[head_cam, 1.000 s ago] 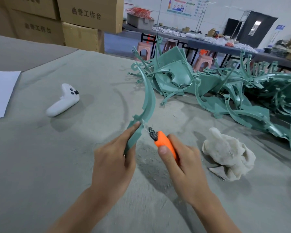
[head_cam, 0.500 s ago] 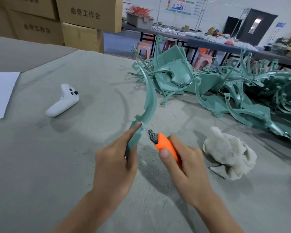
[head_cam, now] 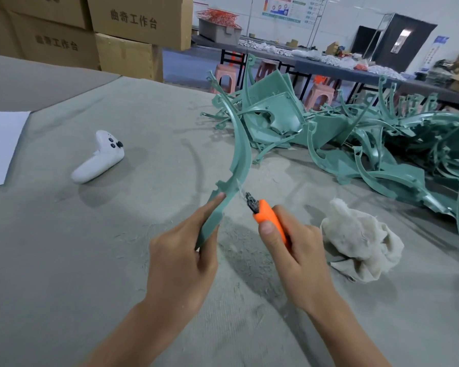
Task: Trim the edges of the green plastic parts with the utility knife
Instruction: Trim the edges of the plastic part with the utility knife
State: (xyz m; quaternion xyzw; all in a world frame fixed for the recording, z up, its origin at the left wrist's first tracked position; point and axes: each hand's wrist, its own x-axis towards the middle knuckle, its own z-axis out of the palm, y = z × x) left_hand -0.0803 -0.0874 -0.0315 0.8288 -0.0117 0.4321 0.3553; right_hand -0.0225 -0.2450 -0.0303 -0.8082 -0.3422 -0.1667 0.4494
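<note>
A pile (head_cam: 355, 133) of green parts is heaped on the table (head_cam: 77, 260), well beyond and to the right of both hands. One curved part (head_cam: 241, 154) is held up apart from it. Its lower end is gripped in the left hand (head_cam: 183, 260), fingers curled round it, and its long axis runs up and away from those fingers, arching toward the pile. The knife (head_cam: 268, 215) is clasped in the right hand (head_cam: 300, 258), thumb pressed on the orange body. The blade (head_cam: 239, 188) appears set against the part's right edge, just past the left grip, so the stroke is judged to run along that edge, away from the holding fingers.
</note>
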